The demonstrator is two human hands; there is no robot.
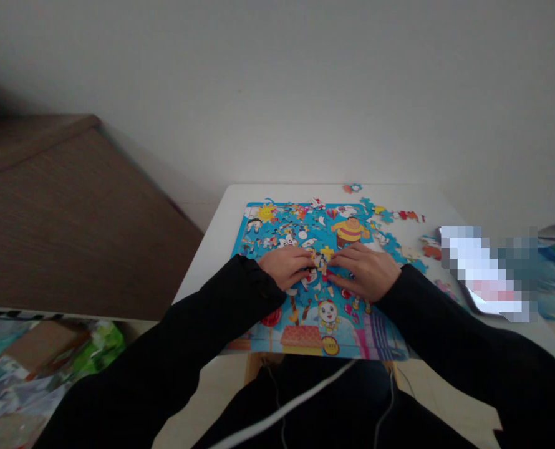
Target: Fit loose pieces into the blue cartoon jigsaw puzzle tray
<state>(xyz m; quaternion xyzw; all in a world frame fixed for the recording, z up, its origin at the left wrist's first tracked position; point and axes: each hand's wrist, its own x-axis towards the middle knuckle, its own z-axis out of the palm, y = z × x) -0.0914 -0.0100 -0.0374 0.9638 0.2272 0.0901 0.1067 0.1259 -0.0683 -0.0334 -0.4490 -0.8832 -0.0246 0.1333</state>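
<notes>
A colourful cartoon jigsaw puzzle (300, 337) lies on the white table in front of me, its lower part and right side showing a joined picture. Loose pieces are heaped over its upper left. Over the middle, my left hand (287, 265) has its fingers drawn together at the left edge of a small puzzle piece (323, 258) with yellow on it. From the other side my right hand (365, 269) pinches the same piece, fingertips facing the left ones. Whether it is one piece or two joined is too small to tell. The fingers partly cover the puzzle beneath.
More loose puzzle pieces (399, 249) are scattered right of the board and near the wall. A phone with a blurred screen (483, 274) lies at the table's right. A brown wooden cabinet (85, 218) stands left. A white cable (287, 408) crosses before my lap.
</notes>
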